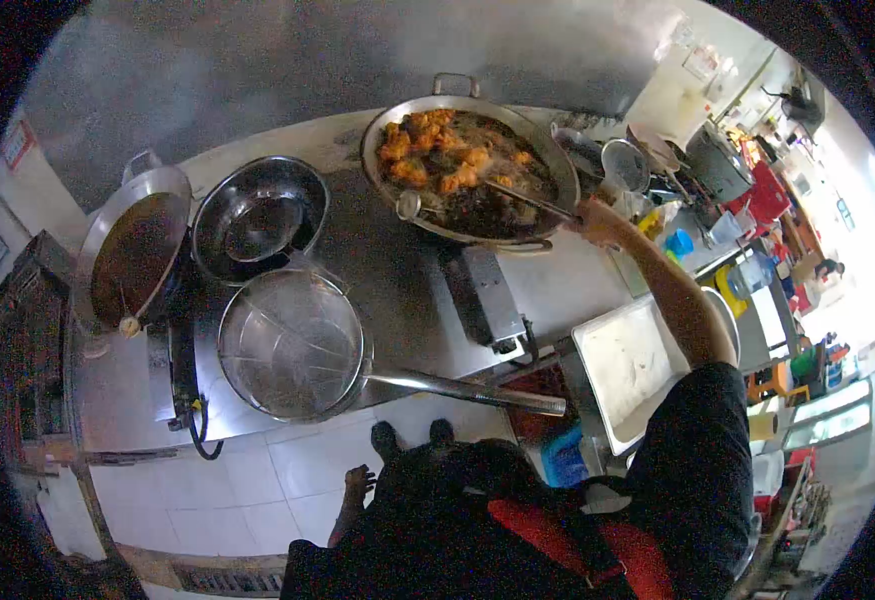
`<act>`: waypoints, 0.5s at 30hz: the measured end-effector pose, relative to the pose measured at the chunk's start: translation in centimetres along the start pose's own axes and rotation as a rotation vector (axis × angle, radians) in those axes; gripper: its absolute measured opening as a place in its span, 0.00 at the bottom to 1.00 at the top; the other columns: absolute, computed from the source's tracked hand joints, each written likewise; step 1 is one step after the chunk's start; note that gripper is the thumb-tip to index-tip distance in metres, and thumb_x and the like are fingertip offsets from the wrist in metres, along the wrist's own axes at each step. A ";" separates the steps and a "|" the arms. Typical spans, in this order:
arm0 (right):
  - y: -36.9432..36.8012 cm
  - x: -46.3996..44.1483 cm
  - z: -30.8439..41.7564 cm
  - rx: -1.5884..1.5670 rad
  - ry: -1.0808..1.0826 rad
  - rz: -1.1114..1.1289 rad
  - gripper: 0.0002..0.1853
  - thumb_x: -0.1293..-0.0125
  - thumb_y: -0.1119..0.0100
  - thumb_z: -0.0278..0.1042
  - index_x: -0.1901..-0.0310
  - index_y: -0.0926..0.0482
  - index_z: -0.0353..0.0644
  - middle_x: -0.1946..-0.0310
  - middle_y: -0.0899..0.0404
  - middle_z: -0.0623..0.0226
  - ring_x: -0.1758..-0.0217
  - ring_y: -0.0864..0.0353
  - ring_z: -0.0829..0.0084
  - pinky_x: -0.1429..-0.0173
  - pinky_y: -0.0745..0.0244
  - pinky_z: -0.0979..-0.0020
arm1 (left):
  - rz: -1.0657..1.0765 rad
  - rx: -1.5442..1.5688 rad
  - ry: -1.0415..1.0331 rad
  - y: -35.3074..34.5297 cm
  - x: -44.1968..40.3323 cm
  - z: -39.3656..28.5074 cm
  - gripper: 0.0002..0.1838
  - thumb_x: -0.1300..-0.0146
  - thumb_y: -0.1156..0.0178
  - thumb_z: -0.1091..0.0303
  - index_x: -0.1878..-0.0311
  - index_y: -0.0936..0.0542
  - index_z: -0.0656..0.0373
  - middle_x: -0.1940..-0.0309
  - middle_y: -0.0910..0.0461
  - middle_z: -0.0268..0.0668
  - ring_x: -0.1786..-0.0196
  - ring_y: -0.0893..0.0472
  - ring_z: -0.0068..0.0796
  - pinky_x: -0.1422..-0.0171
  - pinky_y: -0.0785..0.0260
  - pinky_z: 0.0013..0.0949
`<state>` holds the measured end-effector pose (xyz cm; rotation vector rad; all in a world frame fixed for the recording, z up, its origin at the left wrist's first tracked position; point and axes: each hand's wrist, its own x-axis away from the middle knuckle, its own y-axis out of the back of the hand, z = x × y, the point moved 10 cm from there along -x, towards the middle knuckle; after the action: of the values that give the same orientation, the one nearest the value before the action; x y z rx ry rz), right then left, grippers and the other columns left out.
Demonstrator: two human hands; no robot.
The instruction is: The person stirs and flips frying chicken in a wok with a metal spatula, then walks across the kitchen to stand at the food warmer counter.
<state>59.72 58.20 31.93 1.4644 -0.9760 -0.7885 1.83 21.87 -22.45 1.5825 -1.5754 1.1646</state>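
Note:
A wide two-handled wok at the top centre holds dark bubbling oil with orange-brown fried pieces gathered mostly at its left and middle. My right hand is closed round the handle of a metal utensil at the wok's right rim; the utensil's far end is in the oil among the pieces. A small round metal ladle or cup lies at the wok's lower left edge. My left hand hangs low beside my body, above the tiled floor, its fingers apart and holding nothing.
A large mesh strainer lies at the counter's front edge, its handle pointing right. Behind it stands a metal bowl; farther left is a second wok of brown liquid. A white tray of pale powder is under my right forearm.

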 end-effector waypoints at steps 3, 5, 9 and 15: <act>4.7 3.9 3.6 -0.452 -0.564 0.179 0.10 0.47 0.45 0.35 0.73 0.28 0.36 0.80 0.27 0.58 0.78 0.31 0.67 0.72 0.35 0.65 | -0.016 -0.048 -0.028 0.3 1.3 -0.2 0.18 0.46 0.49 0.54 0.62 0.29 0.59 0.69 0.24 0.44 0.76 0.25 0.35 0.75 0.34 0.34; 1.4 4.2 0.3 -0.317 -0.399 0.103 0.11 0.49 0.45 0.36 0.74 0.28 0.35 0.82 0.28 0.56 0.79 0.32 0.65 0.72 0.36 0.64 | 0.059 -0.035 -0.108 -0.1 1.5 -1.1 0.18 0.47 0.48 0.53 0.62 0.29 0.59 0.70 0.24 0.43 0.74 0.25 0.34 0.74 0.34 0.34; 6.3 5.5 4.0 -0.211 -0.319 0.026 0.13 0.50 0.44 0.38 0.75 0.28 0.35 0.81 0.29 0.54 0.78 0.31 0.60 0.71 0.36 0.62 | 0.170 -0.136 -0.278 0.4 -0.7 -1.3 0.19 0.48 0.48 0.53 0.61 0.29 0.58 0.70 0.24 0.42 0.73 0.25 0.34 0.73 0.34 0.34; 7.4 7.6 3.1 -0.091 -0.292 -0.064 0.13 0.51 0.45 0.39 0.74 0.28 0.35 0.77 0.27 0.51 0.71 0.27 0.53 0.66 0.33 0.60 | 0.079 0.016 -0.120 -1.5 2.2 -3.7 0.16 0.46 0.49 0.57 0.59 0.29 0.58 0.68 0.24 0.42 0.73 0.24 0.34 0.73 0.33 0.35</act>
<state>59.24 49.98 39.32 1.3294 -1.0996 -1.1019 2.54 24.33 -18.72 1.6406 -1.7240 1.1443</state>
